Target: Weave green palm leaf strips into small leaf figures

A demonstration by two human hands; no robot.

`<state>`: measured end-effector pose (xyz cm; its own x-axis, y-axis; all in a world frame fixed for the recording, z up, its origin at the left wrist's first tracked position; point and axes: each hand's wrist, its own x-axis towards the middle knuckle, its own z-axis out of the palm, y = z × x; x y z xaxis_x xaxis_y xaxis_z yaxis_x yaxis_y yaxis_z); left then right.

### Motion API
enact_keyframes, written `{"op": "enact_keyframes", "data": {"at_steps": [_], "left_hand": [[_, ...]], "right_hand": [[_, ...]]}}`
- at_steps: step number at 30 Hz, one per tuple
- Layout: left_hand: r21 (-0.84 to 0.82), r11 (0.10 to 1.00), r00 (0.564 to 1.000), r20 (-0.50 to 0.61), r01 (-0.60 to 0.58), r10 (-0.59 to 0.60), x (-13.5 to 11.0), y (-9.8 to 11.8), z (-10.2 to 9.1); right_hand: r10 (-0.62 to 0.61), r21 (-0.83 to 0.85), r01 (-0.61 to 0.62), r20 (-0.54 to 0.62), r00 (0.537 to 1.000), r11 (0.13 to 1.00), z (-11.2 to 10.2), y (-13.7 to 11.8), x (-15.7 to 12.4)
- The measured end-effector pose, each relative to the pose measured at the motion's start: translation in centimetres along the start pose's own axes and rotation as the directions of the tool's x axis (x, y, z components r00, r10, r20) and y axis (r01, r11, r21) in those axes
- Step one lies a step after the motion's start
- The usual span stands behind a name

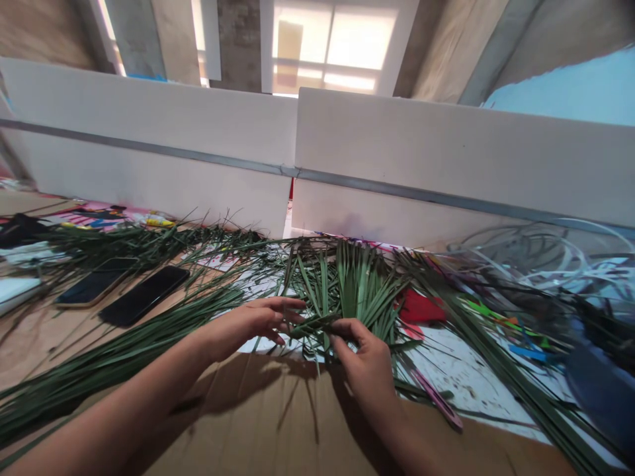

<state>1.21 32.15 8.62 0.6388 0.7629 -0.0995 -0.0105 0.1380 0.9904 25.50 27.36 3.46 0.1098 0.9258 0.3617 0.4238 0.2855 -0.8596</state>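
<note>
A short bundle of folded green leaf strips (312, 326) hangs between my hands, above the cardboard's far edge. My right hand (364, 360) pinches its right end between thumb and fingers. At its left end is my left hand (251, 324), fingers stretched out and apart; whether they touch the strips I cannot tell. Behind the hands a fan of long green leaves (354, 284) spreads over white paper. A thick sheaf of narrow leaves (143, 347) runs under my left forearm. Brown cardboard (238, 403) lies beneath both hands.
Two dark phones (143, 295) lie on the left. To the right are a pink-handled tool (436, 400), a red piece (421, 306), more long leaves (486, 350) and coiled clear strips (560, 264). White panels (446, 152) stand across the back.
</note>
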Motion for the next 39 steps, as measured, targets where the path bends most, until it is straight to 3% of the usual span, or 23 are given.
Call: {"op": "enact_keyframes", "data": {"at_steps": [3,9,14,19,25,29,33,39], "left_hand": [[0.041,0.999,1.0,-0.001,-0.003,0.003,-0.1,0.3,1.0],[0.349,0.937,0.989,-0.136,-0.008,0.059,0.3,-1.5,4.6],[0.251,0.968,0.962,-0.262,-0.008,0.075,0.9,-3.1,6.3],[0.187,0.979,0.956,-0.26,-0.086,0.134,0.8,-2.8,6.2],[0.086,0.994,0.966,-0.244,-0.061,0.08,0.6,-2.3,6.0],[0.19,0.98,0.956,-0.269,-0.066,0.117,1.0,-2.2,6.1],[0.271,0.96,0.946,-0.289,-0.069,0.149,1.2,-2.3,6.2],[0.111,0.992,0.935,-0.344,-0.051,0.086,1.1,-2.8,6.0]], "right_hand": [[-0.035,-0.053,0.035,-0.017,0.999,0.998,0.0,-0.3,-0.2],[-0.147,-0.105,0.145,-0.015,0.989,0.984,0.4,-0.7,-0.8],[-0.192,-0.103,0.192,0.01,0.981,0.976,0.6,-1.1,-1.3],[-0.148,-0.082,0.147,-0.003,0.989,0.986,0.5,-1.3,-1.1],[-0.168,-0.113,0.168,0.012,0.986,0.979,0.4,-1.6,-1.0],[-0.178,-0.104,0.178,0.005,0.984,0.979,0.3,-1.6,-0.9],[-0.132,-0.037,0.133,0.019,0.991,0.99,0.4,-1.4,-0.8],[-0.051,0.117,0.044,0.057,0.997,0.992,0.4,-1.4,-0.5]]}}
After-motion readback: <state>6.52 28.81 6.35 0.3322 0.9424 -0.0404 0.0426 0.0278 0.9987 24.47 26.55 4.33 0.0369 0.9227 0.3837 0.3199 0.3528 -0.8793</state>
